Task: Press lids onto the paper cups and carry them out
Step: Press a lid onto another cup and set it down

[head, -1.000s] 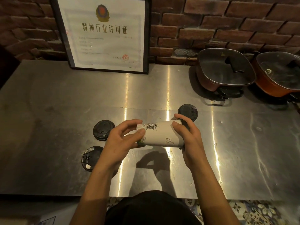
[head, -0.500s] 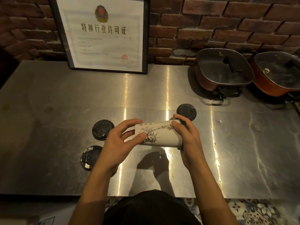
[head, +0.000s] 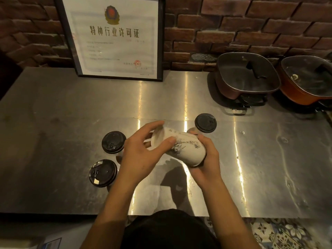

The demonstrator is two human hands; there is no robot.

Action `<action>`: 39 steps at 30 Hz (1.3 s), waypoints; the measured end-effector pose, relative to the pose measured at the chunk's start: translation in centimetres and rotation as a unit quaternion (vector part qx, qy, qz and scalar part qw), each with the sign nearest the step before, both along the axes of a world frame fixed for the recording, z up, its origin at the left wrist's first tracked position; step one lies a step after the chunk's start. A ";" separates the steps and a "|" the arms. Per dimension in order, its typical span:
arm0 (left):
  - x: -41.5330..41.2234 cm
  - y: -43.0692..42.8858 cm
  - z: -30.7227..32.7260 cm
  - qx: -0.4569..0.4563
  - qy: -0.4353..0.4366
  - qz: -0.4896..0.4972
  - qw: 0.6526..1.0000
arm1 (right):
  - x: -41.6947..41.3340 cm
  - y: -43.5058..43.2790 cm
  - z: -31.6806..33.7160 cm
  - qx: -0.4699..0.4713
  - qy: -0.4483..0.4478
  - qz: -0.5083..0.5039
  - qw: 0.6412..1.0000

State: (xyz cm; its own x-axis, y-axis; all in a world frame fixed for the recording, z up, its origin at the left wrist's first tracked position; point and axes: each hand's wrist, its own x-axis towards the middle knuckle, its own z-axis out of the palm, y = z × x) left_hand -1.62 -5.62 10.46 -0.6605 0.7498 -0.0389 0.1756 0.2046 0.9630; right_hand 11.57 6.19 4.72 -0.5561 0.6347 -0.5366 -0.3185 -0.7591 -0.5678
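Paper cup (head: 181,148), bearing an ink-sketch print, is being held tilted above the tabletop's (head: 269,168) middle. The left hand (head: 142,155) is gripping its base end and the right hand (head: 206,164) its lidded end. Two lidded cups (head: 113,141) are standing at its left, with a third cup (head: 205,122) just behind. Framed licence (head: 115,36) at the back edge is showing "特种行业许可证".

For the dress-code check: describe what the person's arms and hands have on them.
Nothing is worn on either. The left hand and right hand are bare: no gloves, and no ring shows. The left forearm and right forearm are uncovered down to the picture's edge, with no sleeve, watch or bracelet in view. Between the arms a black garment covers the body.
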 end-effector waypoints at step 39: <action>-0.4 -0.5 -7.8 0.008 -0.251 0.146 0.957 | -3.4 0.2 -2.8 0.578 -0.310 0.252 0.712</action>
State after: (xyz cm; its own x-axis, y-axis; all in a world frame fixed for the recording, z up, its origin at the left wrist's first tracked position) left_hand -2.01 -6.16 2.61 -0.7436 0.5385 -0.3964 -0.3717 0.1598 0.9145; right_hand 8.13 6.42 1.94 -0.7537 0.6545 -0.0591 0.4116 0.4001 -0.8188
